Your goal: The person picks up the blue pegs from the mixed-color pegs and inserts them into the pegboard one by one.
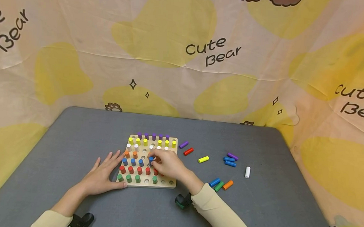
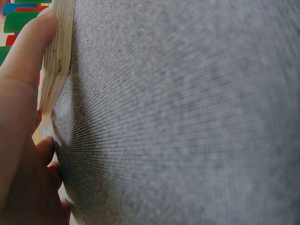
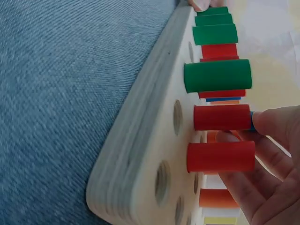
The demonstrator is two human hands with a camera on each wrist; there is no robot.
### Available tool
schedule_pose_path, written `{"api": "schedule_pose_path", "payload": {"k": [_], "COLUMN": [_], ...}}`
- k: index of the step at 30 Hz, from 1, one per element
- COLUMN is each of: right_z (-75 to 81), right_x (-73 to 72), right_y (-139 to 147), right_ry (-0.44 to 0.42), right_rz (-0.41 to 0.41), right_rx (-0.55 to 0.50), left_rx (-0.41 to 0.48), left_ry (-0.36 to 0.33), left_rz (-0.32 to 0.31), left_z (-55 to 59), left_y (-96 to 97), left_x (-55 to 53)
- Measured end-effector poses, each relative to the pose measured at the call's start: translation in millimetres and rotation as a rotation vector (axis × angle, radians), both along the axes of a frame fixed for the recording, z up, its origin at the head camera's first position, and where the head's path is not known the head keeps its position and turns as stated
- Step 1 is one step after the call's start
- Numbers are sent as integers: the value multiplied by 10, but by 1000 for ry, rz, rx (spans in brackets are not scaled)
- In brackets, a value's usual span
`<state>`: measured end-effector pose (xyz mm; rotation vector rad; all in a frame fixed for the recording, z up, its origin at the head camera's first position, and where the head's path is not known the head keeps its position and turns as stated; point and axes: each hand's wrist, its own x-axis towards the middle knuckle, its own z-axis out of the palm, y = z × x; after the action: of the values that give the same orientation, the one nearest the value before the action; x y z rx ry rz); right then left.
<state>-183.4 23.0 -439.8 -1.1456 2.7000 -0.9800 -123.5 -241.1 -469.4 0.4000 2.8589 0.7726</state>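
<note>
A: "Supporting surface?"
B: "Grey, fabric-textured table (image 1: 275, 216), far corners rounded."
A: "Lying directly on it?"
B: "1 pale, rectangular plywood pegboard (image 1: 166, 186); to its right, 10 loose cylindrical pegs (image 1: 203, 159): 2 purple pegs (image 1: 184, 145), 3 blue pegs (image 1: 214, 182), 1 red peg (image 1: 188, 151), 1 yellow peg (image 1: 203, 159), 1 green peg (image 1: 219, 186), 1 orange peg (image 1: 228, 185), 1 white peg (image 1: 247, 172)."

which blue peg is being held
The blue peg pinched in the right hand, just right of three blue pegs; no other visible blue one is held.
</note>
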Motion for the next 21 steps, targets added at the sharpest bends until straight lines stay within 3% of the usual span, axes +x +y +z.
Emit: {"api": "schedule_pose_path", "payload": {"k": [21], "right_z": [-56], "right_x": [6], "right_y": [-96], "right_ry": [36], "right_rz": [-21], "right_rx": [64], "left_rx": [8], "left_ry": [-11], "left_rz": [2], "left_z": [27], "left_y": [9], "left_x": [9]}}
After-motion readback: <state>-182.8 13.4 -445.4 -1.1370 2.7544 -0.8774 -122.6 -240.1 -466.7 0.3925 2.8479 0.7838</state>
